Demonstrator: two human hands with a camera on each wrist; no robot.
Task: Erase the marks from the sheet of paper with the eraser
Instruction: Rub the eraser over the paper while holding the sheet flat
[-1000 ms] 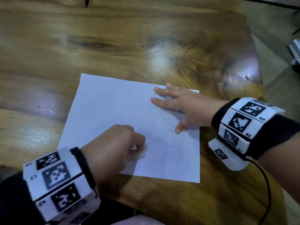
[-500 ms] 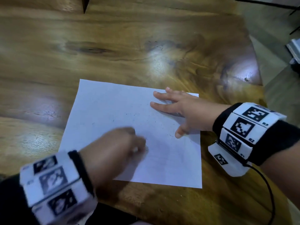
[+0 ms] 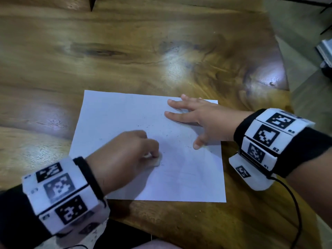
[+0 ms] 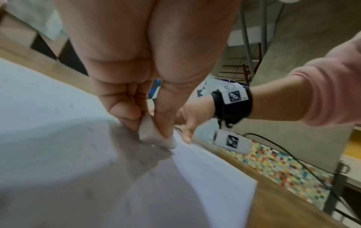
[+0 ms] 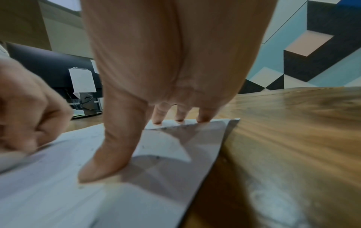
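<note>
A white sheet of paper lies on the wooden table, with small dark crumbs and faint marks across its middle. My left hand pinches a pale eraser between thumb and fingers and presses its tip on the paper near the sheet's centre. In the left wrist view the eraser touches the paper under my curled fingers. My right hand lies flat with straight spread fingers on the sheet's right part. The right wrist view has its fingertips pressing the paper down.
The table's right edge falls off to a grey floor. A black cable runs from my right wristband along the table's near right corner. Bare wood surrounds the sheet to the left and beyond it.
My left hand with the eraser has shifted a little back and forth over the sheet's centre, ending slightly nearer. The right hand has stayed pressed on the paper.
</note>
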